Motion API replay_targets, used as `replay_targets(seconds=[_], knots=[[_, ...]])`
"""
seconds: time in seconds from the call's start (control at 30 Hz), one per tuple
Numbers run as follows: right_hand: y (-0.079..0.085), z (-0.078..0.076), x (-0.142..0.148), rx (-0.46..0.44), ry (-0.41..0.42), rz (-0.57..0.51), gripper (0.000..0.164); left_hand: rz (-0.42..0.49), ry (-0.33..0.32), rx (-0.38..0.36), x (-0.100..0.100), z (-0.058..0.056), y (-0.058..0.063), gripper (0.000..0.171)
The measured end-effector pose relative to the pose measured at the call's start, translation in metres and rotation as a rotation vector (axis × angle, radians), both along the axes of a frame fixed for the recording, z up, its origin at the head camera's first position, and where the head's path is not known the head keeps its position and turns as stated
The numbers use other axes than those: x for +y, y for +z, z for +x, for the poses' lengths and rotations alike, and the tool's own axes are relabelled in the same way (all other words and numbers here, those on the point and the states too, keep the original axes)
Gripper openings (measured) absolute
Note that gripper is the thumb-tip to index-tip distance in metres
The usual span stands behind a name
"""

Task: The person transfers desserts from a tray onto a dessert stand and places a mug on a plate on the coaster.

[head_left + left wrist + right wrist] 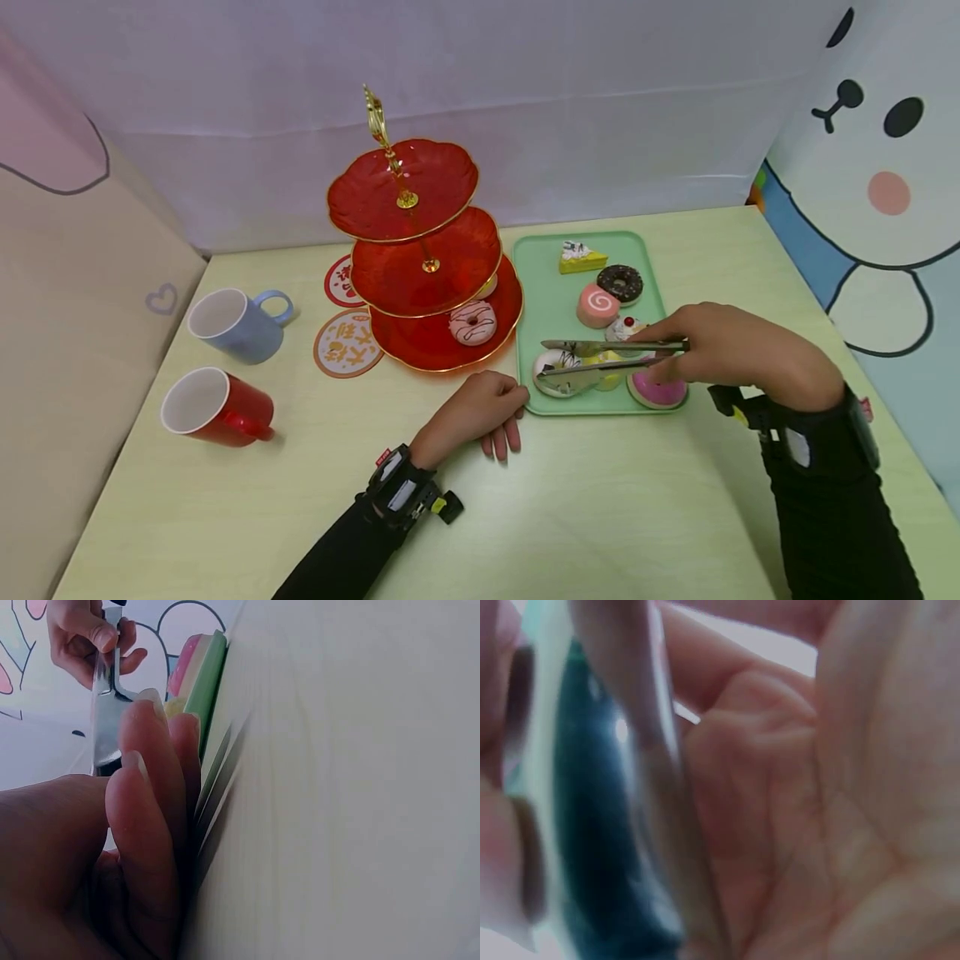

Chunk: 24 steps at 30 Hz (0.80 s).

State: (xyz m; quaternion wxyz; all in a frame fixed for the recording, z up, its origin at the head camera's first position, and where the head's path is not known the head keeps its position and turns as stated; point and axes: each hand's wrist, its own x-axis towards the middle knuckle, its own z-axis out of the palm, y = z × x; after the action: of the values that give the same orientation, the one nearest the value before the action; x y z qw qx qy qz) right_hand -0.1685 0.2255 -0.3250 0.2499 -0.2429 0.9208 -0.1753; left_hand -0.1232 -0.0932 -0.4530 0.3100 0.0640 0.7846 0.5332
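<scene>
My right hand (723,350) grips metal tongs (611,367) over the front part of the green tray (540,267); the right wrist view shows their shiny arm close to the palm. In the head view the tongs' spread ends overlap a white doughnut (551,364) with dark lines. Beside it are a yellow piece, partly hidden by the tongs, and a pink-topped doughnut (660,392). My left hand (480,412) rests on the table right at the tray's front left corner, fingers loosely bent. Further back on the tray lie a cake slice (581,258), a chocolate doughnut (620,284), a pink swirl roll (597,306) and a cherry-topped cupcake (622,327).
A red three-tier stand (412,292) rises left of the tray, with a striped doughnut (473,323) and another piece on its bottom plate. Two round coasters (347,343) lie beside it. A blue mug (240,325) and a red mug (221,407) stand at the left.
</scene>
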Motion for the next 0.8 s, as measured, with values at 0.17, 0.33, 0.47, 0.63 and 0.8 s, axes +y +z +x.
replay_targets(seconds=[0.17,0.33,0.47,0.63,0.8], knots=[[0.004,0.0,0.003,0.012,-0.023,-0.008,0.057,-0.001,0.002,-0.004,0.0,0.0,-0.001,0.033],[0.007,0.001,-0.001,0.055,-0.019,-0.048,0.058,0.003,0.001,-0.007,0.0,-0.001,-0.002,0.034],[0.009,0.003,-0.008,0.056,-0.013,-0.108,0.055,0.012,-0.007,-0.006,-0.001,-0.001,-0.003,0.034],[0.01,0.005,-0.017,0.076,-0.026,-0.157,0.057,0.02,-0.016,-0.002,-0.001,-0.001,0.0,0.033],[0.005,0.003,-0.031,0.096,-0.038,-0.183,0.058,0.017,-0.014,-0.003,-0.001,-0.001,0.001,0.033]])
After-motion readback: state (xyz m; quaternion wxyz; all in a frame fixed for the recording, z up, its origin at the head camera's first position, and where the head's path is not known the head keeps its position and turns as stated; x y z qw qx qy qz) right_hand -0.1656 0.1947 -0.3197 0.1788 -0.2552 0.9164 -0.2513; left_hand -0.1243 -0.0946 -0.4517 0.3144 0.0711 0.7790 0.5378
